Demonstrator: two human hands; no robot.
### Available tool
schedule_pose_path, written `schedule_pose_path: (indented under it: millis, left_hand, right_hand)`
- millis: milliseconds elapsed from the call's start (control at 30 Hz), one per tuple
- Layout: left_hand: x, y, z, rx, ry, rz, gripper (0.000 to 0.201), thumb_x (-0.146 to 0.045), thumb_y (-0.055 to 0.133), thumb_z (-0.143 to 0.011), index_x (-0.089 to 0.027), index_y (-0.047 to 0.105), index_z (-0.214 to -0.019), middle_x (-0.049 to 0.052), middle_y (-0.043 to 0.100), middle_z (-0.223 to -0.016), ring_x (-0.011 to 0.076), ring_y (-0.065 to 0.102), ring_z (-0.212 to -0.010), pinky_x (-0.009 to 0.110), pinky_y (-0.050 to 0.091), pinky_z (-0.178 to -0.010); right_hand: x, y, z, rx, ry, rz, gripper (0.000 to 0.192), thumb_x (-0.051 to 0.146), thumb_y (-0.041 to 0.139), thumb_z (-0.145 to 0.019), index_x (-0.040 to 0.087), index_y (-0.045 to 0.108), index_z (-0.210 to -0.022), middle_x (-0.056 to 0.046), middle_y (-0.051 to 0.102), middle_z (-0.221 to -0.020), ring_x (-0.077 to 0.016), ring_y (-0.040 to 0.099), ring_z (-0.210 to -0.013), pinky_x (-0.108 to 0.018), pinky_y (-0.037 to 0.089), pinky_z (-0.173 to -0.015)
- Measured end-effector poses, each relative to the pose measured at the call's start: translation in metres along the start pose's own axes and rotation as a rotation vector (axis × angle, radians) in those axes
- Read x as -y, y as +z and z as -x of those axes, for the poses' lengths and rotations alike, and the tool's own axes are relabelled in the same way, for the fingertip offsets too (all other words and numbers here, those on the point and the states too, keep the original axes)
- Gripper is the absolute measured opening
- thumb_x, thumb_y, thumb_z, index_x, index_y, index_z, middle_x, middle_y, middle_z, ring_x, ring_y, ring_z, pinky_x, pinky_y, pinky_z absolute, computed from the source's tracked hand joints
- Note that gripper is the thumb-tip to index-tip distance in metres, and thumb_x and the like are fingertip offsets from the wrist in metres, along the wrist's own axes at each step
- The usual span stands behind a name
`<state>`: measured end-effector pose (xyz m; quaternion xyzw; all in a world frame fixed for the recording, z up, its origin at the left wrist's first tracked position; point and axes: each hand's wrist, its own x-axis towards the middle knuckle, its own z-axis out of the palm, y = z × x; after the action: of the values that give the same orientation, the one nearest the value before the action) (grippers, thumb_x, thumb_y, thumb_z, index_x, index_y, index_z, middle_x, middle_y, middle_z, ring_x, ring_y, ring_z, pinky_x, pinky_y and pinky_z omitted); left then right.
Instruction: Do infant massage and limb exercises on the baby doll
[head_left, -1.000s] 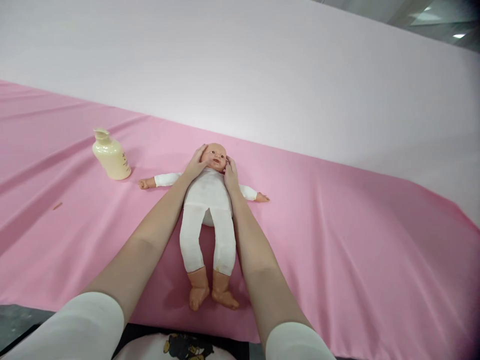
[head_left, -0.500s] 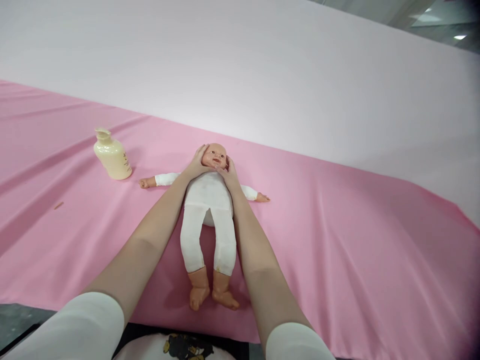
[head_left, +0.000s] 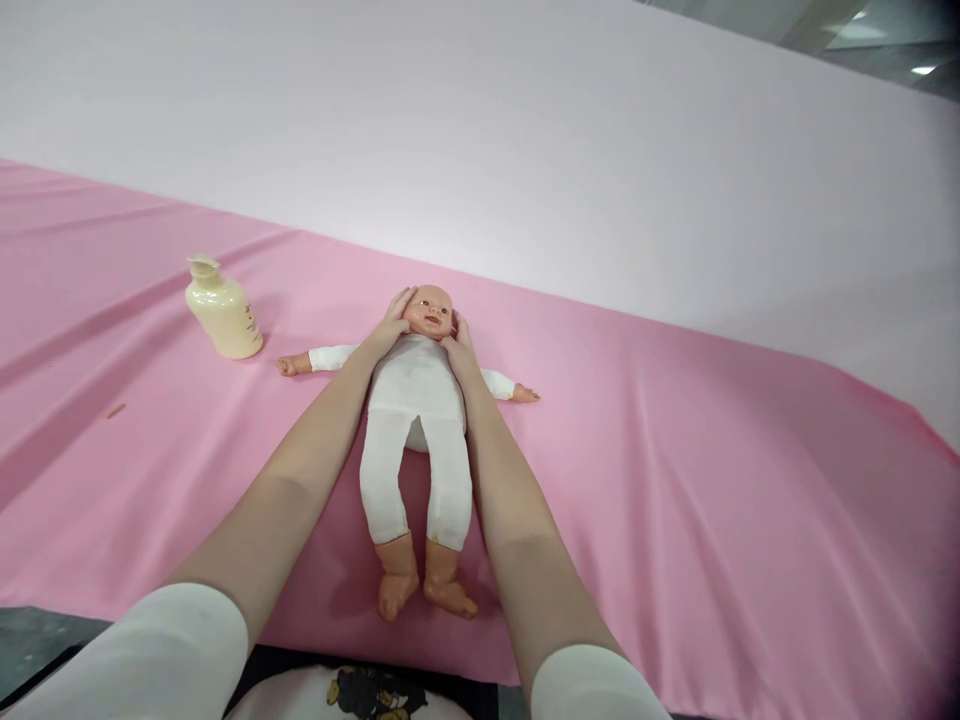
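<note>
Doll: baby doll in white suit, lies on its back mid-cloth, head away from the person, feet toward them. Arms spread out to both sides, legs straight and close together.
Doll head: bare, face up, sits between the two hands.
L hand: fingers laid flat along the head's left side in view, fingertips up near the crown. Open palm cupping, not a closed fist; touching the head.
R hand: fingers rest against the other cheek and jaw, palm down by the doll's shoulder. Also open, cupping the head; touching.
Forearms: both bare, run alongside the doll's body, L one beside its left-in-view leg, R one beside the other. White sleeves at the bottom edge.
Bottle: cream-coloured, w/ flip-top cap, stands upright on the cloth, left of the doll, well apart from the L hand, near the doll's outstretched hand.
Cloth: pink sheet w/ soft folds, covers the surface under everything.
Backdrop: pale pink wall behind the cloth.
Small speck: thin brownish bit on the cloth far left; too small to tell what.
</note>
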<state>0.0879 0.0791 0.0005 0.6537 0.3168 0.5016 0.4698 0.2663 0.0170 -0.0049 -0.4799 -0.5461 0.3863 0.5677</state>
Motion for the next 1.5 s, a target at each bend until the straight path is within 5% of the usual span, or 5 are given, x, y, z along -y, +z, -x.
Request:
schedule_pose_path:
  millis: [400, 733, 967, 1267, 1500]
  left_hand:
    - [-0.029, 0.011, 0.014, -0.121, -0.066, 0.13, 0.055, -0.029, 0.054, -0.088, -0.022, 0.057, -0.143, 0.003, 0.042, -0.163, 0.0256, 0.024, -0.159, 0.041, 0.017, -0.133]
    - [-0.002, 0.013, 0.002, -0.218, -0.006, 0.238, 0.049, -0.034, 0.048, -0.089, -0.014, 0.061, -0.132, 0.012, 0.057, -0.15, 0.0257, 0.054, -0.141, 0.043, 0.04, -0.123]
    - [0.01, 0.013, -0.005, -0.243, 0.02, 0.187, 0.051, -0.034, 0.056, -0.083, -0.015, 0.062, -0.129, 0.013, 0.06, -0.146, 0.0272, 0.055, -0.139, 0.046, 0.041, -0.122]
    - [-0.001, 0.011, 0.002, -0.192, -0.001, 0.161, 0.051, -0.036, 0.052, -0.088, -0.017, 0.06, -0.135, 0.011, 0.055, -0.152, 0.0272, 0.049, -0.145, 0.046, 0.035, -0.126]
    - [-0.013, 0.007, 0.01, -0.137, 0.033, -0.022, 0.069, -0.055, 0.062, -0.087, -0.018, 0.05, -0.143, 0.015, 0.047, -0.157, 0.0298, 0.041, -0.15, 0.044, 0.031, -0.127]
  right_hand:
    - [0.003, 0.001, 0.0, -0.088, 0.079, -0.051, 0.053, 0.044, 0.044, -0.092, 0.028, 0.043, -0.141, -0.007, 0.051, -0.155, -0.0239, 0.055, -0.137, -0.048, 0.05, -0.115]
    - [0.014, 0.004, 0.004, -0.079, 0.057, 0.002, 0.063, 0.026, 0.051, -0.078, 0.024, 0.042, -0.141, -0.007, 0.049, -0.156, -0.0216, 0.054, -0.137, -0.046, 0.047, -0.119]
    - [0.018, 0.004, 0.006, -0.024, 0.054, -0.015, 0.084, 0.02, 0.056, -0.065, 0.019, 0.037, -0.147, -0.013, 0.042, -0.16, -0.0275, 0.052, -0.141, -0.049, 0.041, -0.123]
    - [0.016, 0.005, 0.006, -0.099, 0.069, 0.028, 0.058, 0.051, 0.043, -0.091, 0.027, 0.043, -0.143, -0.007, 0.049, -0.156, -0.0229, 0.051, -0.139, -0.047, 0.047, -0.118]
    - [0.024, 0.007, 0.013, -0.095, 0.033, 0.044, 0.079, 0.075, 0.053, -0.083, 0.025, 0.044, -0.143, -0.011, 0.046, -0.157, -0.026, 0.049, -0.143, -0.044, 0.047, -0.117]
